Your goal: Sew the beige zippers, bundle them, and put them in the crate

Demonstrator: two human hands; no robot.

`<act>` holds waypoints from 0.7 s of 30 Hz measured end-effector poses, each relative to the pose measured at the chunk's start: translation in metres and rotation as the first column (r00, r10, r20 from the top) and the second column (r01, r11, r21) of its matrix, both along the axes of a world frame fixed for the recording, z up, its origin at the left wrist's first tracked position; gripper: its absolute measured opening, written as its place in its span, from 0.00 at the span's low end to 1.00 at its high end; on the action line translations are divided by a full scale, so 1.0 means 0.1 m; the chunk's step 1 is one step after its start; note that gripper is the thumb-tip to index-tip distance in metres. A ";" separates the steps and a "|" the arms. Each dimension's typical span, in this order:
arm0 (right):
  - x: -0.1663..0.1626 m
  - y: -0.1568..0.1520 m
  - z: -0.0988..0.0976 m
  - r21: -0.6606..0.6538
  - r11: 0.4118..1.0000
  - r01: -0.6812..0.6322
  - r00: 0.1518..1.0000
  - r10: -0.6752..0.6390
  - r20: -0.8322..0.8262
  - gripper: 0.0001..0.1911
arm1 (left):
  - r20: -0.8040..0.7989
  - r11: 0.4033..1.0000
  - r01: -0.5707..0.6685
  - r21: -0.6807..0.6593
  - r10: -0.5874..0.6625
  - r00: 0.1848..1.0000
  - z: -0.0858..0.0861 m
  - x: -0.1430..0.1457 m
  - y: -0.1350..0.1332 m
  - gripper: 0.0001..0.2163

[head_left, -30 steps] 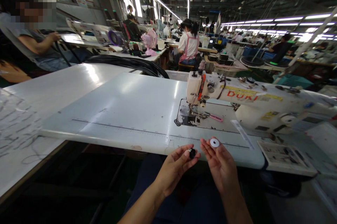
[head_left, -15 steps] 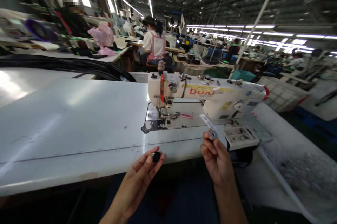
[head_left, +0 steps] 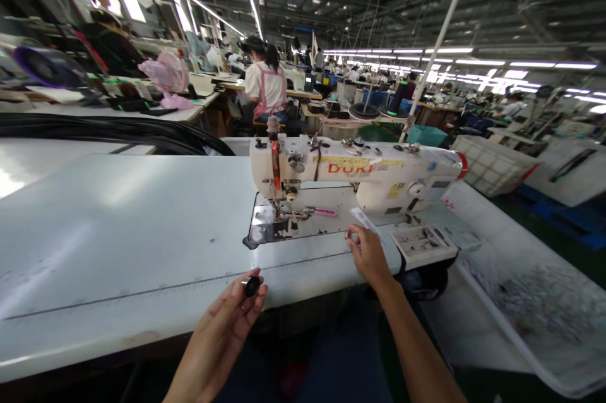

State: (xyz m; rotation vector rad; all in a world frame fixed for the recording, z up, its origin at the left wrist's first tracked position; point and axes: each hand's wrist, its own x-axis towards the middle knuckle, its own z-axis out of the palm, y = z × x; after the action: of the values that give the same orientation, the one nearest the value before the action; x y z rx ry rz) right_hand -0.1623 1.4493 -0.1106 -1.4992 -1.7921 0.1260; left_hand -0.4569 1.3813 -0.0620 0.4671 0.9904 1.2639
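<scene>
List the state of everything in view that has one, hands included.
Left hand: gripping
Black round part: held in left fingertips
Right hand: pinching
Small round piece: held in right fingertips
Sewing machine: upright; running or stopped, can't tell
Pink-handled tool: lying on machine bed
Parts tray: uncovered, holding small items
Ceiling lights: lit
Pink fan: upright, spinning unclear
</scene>
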 end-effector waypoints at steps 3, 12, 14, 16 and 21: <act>0.00 0.13 -0.05 -0.040 0.997 -0.073 0.994 0.075 0.074 0.14 | 0.011 0.999 0.032 -0.016 -0.032 0.999 0.01 0.04 -0.03 0.19; 0.43 -0.02 -0.01 -0.013 0.976 0.218 0.965 -0.214 0.152 0.16 | 0.002 0.997 0.064 -0.048 -0.064 0.998 -0.04 0.08 -0.02 0.22; 0.83 -0.05 -0.01 -0.072 0.883 0.463 0.881 -0.450 0.148 0.16 | -0.017 0.996 0.073 -0.055 -0.074 0.997 -0.06 0.06 -0.01 0.23; 1.24 -0.09 -0.02 -0.123 0.756 0.643 0.764 -0.625 0.158 0.20 | -0.034 0.995 0.074 -0.061 -0.076 0.996 -0.08 0.05 -0.01 0.24; 1.88 -0.08 -0.07 -0.294 0.574 0.764 0.640 -0.729 0.243 0.23 | -0.024 0.991 0.105 -0.077 -0.107 0.994 -0.10 0.06 0.00 0.24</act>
State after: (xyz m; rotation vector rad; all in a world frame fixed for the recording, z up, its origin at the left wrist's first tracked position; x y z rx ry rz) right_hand 0.0255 1.4409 -0.1172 -2.4743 -1.0645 -0.0433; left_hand -0.4506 1.3809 -0.0724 0.4735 1.0202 1.1236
